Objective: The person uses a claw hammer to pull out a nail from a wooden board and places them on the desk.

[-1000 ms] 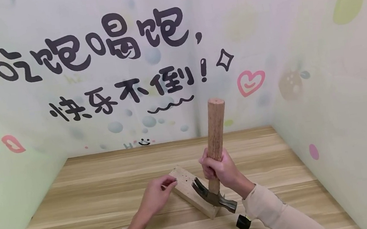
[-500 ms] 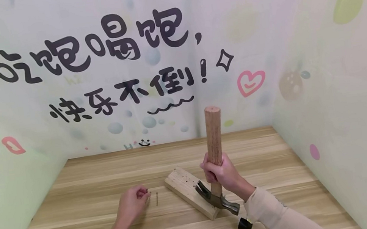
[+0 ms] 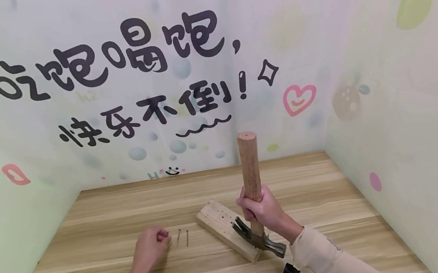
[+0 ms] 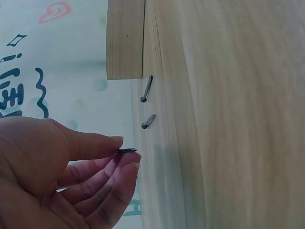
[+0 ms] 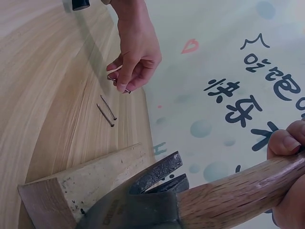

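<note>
My left hand (image 3: 149,249) is just over the table, left of the board, and pinches a nail (image 4: 127,150) between thumb and fingertips. To its right, two more nails lie side by side: the closer nail (image 3: 178,237) and another nail (image 3: 187,237) nearer the board. Farther right, my right hand (image 3: 261,205) grips the wooden handle of a claw hammer (image 3: 250,166). Its handle points up, and the dark head hangs low over the near end of the wooden board (image 3: 220,223). That board has several small dark marks on top.
The wood-grain table (image 3: 102,223) meets a printed back wall (image 3: 204,152) with large dark lettering. Pale side walls rise to the left and the right wall (image 3: 400,141).
My left hand has moved left from the board's far end, and two nails now show on the table beside it. The hammer's handle top has dropped and shifted slightly left.
</note>
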`<action>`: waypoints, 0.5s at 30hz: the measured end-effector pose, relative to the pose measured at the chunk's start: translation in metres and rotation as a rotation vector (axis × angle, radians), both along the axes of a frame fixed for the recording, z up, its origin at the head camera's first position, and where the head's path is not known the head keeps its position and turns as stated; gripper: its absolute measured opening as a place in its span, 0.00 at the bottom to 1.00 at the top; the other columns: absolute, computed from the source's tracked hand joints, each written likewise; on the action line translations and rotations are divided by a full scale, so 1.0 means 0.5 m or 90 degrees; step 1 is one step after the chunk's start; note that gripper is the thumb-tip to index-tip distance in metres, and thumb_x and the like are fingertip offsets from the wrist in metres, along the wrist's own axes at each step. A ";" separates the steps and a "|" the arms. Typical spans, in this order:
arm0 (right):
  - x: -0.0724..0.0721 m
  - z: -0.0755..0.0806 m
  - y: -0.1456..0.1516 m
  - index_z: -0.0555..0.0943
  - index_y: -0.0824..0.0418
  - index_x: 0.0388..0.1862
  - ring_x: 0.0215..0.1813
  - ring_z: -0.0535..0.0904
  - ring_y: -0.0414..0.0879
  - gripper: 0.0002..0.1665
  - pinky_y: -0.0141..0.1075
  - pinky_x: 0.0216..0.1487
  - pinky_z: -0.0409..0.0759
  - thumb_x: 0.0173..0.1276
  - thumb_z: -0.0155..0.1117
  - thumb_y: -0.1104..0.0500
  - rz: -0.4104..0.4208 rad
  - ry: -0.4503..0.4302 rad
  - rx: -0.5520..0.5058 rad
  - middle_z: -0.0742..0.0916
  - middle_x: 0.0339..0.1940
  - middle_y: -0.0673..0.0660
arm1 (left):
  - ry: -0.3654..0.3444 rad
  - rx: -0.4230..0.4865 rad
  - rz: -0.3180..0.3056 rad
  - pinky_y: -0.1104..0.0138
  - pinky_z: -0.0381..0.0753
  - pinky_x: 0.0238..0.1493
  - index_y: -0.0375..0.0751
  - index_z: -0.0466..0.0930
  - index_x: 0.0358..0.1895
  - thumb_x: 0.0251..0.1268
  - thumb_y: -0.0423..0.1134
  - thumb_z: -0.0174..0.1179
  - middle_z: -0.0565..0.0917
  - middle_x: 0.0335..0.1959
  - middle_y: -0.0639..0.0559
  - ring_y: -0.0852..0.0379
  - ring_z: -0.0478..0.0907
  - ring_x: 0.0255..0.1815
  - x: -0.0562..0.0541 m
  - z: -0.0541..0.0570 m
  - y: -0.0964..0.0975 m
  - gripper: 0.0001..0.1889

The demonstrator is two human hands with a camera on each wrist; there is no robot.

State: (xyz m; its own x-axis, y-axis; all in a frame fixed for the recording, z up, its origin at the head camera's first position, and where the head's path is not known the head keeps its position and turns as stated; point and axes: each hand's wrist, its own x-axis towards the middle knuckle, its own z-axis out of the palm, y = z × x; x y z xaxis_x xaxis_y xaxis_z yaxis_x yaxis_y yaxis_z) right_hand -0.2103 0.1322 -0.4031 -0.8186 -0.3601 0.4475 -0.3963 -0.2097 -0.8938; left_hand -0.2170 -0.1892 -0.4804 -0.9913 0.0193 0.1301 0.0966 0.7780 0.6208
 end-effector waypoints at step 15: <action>-0.007 -0.004 -0.007 0.69 0.73 0.23 0.10 0.61 0.49 0.12 0.36 0.12 0.63 0.67 0.54 0.70 0.002 0.025 0.033 0.66 0.08 0.67 | -0.035 -0.022 0.008 0.62 0.77 0.32 0.34 0.82 0.29 0.55 0.28 0.67 0.81 0.25 0.50 0.56 0.77 0.28 0.003 0.000 -0.021 0.03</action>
